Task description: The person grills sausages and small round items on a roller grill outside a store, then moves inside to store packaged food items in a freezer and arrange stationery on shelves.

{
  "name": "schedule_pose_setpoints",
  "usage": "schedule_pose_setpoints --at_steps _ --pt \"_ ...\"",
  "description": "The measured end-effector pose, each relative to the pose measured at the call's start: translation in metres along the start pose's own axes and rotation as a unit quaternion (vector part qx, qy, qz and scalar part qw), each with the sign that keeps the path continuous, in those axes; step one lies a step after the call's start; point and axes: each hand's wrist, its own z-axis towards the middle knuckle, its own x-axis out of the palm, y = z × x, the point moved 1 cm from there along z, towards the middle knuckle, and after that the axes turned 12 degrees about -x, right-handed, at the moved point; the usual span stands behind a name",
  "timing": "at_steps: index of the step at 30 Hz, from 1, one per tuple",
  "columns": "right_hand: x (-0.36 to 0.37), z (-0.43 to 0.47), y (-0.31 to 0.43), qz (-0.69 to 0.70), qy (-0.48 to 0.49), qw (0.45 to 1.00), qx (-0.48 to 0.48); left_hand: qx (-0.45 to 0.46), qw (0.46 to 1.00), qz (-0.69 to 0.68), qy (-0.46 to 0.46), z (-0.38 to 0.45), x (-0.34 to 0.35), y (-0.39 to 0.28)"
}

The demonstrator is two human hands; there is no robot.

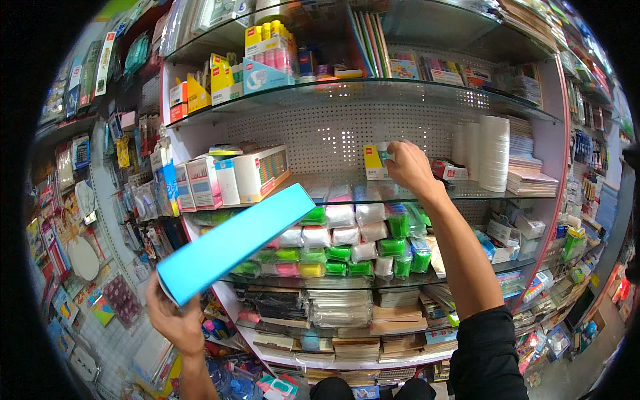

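Note:
My left hand (175, 317) grips the lower end of a long light-blue box (235, 242), tilted up to the right in front of the shelves. My right hand (407, 165) reaches to the middle glass shelf, its fingers at the right side of a small yellow-and-white carton (375, 162) with green-and-white items in it; the fingers are bent against these items. White and pink boxes (202, 182) and a box with an abacus-like bead frame (262, 172) stand at the left of the same shelf. A red-and-white box (450, 170) lies right of my right hand.
White rolls or stacked cups (495, 153) and piled notebooks (532, 177) stand at the shelf's right. Below are green, white and pink wrapped packs (345, 235) and paper stacks (340, 307). The upper glass shelf (320, 82) holds glue-stick cartons. Hanging goods (145, 195) flank the left side.

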Motion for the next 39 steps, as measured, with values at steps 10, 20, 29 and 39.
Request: schedule_pose_setpoints --at_steps 10,20,29,39 --pt "-0.124 -0.083 0.034 0.086 -0.081 0.993 -0.017 0.077 0.990 -0.080 0.082 0.054 0.076 -0.124" --pt "-0.154 -0.186 0.054 0.208 -0.091 0.973 0.034 0.051 0.996 0.016 -0.064 0.022 0.282 -0.073" --pt "-0.132 -0.317 0.088 0.272 0.026 0.953 0.130 -0.032 0.995 0.027 0.094 -0.025 0.378 -0.085" --pt "-0.102 -0.456 0.164 0.368 0.156 0.868 0.296 0.103 0.984 -0.076 0.123 -0.072 0.326 -0.056"
